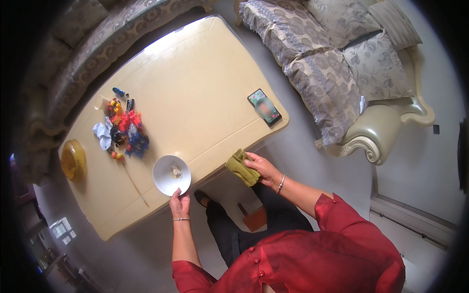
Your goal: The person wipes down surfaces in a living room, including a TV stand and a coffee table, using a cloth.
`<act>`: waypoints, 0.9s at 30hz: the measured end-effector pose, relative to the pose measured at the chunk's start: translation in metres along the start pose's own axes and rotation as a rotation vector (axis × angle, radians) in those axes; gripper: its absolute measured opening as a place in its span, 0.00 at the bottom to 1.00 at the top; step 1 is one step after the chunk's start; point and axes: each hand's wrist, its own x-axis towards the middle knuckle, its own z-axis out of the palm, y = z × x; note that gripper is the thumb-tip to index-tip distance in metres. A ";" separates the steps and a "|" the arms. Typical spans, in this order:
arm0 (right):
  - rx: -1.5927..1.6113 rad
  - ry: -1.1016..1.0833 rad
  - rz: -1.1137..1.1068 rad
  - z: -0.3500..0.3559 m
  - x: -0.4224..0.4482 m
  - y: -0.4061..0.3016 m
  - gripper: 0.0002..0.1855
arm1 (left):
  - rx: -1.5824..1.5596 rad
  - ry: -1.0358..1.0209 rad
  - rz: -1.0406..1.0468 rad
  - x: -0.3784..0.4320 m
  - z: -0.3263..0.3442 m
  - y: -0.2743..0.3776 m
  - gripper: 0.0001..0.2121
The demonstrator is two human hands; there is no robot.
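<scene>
My left hand (180, 205) grips the near rim of a white bowl (163, 175), thumb over the edge. Small pale scraps (176, 171) lie inside the bowl, which is held at the table's near edge; whether it rests on the top I cannot tell. In my right hand (264, 169) is a folded olive-green cloth (242, 167), held just off the table's front edge. The cream table (198, 91) stretches out before me.
A pile of plastic toys (128, 124) lies at the left with crumpled white paper (103, 133), a pale cup (101, 102) and a thin stick (135, 185). Farther left sits an amber bowl (74, 161). A phone (264, 107) lies near the right corner, beyond which stands a sofa (322, 84).
</scene>
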 end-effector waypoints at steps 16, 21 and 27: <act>0.028 -0.035 0.046 -0.004 0.013 0.020 0.23 | 0.004 -0.004 -0.004 0.007 -0.008 -0.003 0.20; 0.032 -0.031 0.051 -0.008 0.016 0.025 0.23 | 0.016 0.016 0.002 0.006 -0.005 -0.008 0.22; 0.042 -0.043 0.057 -0.015 0.021 0.034 0.23 | 0.008 -0.016 0.016 0.007 -0.011 -0.010 0.20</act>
